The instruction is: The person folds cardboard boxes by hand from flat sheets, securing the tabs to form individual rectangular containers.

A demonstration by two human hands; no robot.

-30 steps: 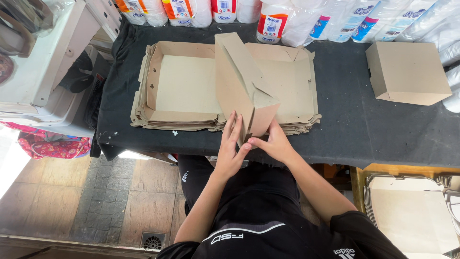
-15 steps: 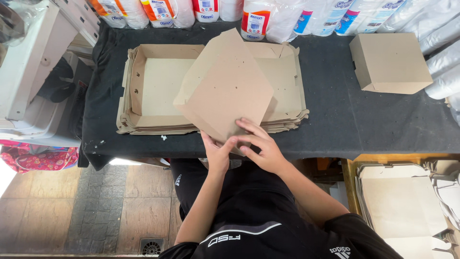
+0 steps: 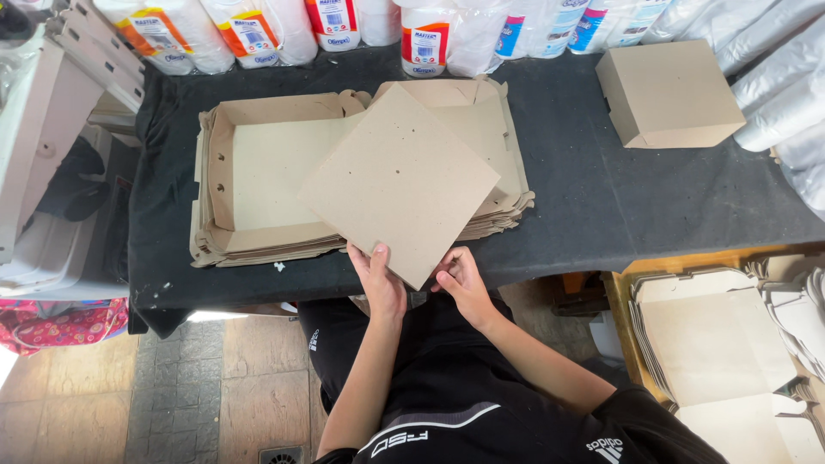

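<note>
1. The left hand [image 3: 378, 279] and right hand [image 3: 461, 282] both grip the near corner of the folded box [image 3: 400, 180].
2. The box lies tilted over the stack of flat boxes [image 3: 258, 172]; pressing its edges evenly seems best.

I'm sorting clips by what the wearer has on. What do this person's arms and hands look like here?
Both arms are bare from the hands up past the elbows, with no gloves, watch or rings visible on the left hand or the right hand. Short black sleeves start near the shoulders; the black shirt bears white lettering and a white curved stripe.
</note>
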